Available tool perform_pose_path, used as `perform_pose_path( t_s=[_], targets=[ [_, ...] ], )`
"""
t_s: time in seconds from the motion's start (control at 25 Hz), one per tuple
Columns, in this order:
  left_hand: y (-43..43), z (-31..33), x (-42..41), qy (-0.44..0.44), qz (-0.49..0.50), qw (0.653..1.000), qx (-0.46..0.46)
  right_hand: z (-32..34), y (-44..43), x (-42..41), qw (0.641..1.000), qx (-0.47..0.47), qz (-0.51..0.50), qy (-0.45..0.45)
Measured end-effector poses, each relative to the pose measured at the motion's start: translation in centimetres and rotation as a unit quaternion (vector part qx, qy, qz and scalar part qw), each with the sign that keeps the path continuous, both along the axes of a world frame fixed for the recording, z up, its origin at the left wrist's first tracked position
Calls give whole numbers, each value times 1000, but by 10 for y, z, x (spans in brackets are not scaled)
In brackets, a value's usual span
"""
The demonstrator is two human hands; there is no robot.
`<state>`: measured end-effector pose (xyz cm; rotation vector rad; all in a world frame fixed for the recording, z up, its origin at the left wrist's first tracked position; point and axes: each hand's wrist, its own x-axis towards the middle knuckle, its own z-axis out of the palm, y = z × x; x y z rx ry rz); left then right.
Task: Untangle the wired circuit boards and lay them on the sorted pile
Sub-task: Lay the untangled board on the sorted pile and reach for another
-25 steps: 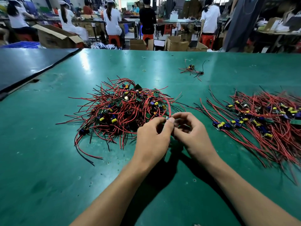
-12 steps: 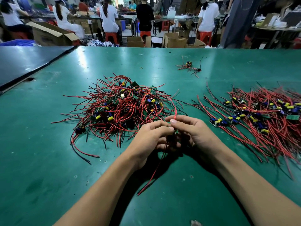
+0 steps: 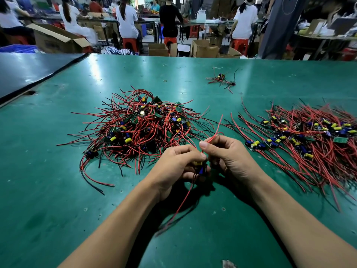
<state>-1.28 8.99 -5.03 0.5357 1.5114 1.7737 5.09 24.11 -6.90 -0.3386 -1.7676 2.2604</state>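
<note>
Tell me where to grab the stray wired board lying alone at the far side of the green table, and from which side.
Pinch the stray board itself by its edges, probably from above on its far side. It is the only stiff part; its red leads sprawl left and toward you on the table, so gripping those would likely let the board dangle.

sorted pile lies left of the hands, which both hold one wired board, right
Wrong side. In the head view the left hand and right hand do both hold one wired board, but the sorted pile lies to their right; the tangled heap is on the left.
</note>
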Motion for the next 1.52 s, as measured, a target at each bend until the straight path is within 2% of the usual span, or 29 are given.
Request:
perform_pose_path(
  t_s=[0.24,0.44,0.64,0.72,0.84,1.0,1.08,1.16,1.24,1.52],
  targets=[
    [4,-3,5,14,34,999,6,1,4,2,999,-21,42,-9],
    [1,-4,5,1,-12,1000,-9,3,9,-1,991,118,-55,21],
    [2,-2,7,11,-37,999,-26,1,24,-5,946,266,-182,29],
    [2,-3,6,4,-25,999,-21,-1,23,-5,960,212,-182,22],
    [4,-4,5,-18,-4,1000,-5,3,17,-7,992,-9,-124,24],
    [8,-6,6,-2,25,1000,6,8,7,-10,986,-155,-51,30],
    [8,-8,6,2,39,999,12,10,1,-8,988,-151,-11,-11],
    [8,-9,7,14,47,999,20,10,-4,-3,992,-106,43,-62],
    [9,-9,8,17,54,998,27,10,-7,0,992,-69,75,-70],
    [8,-8,6,-41,34,998,24,8,-6,2,999,15,21,-42]
  ],
)
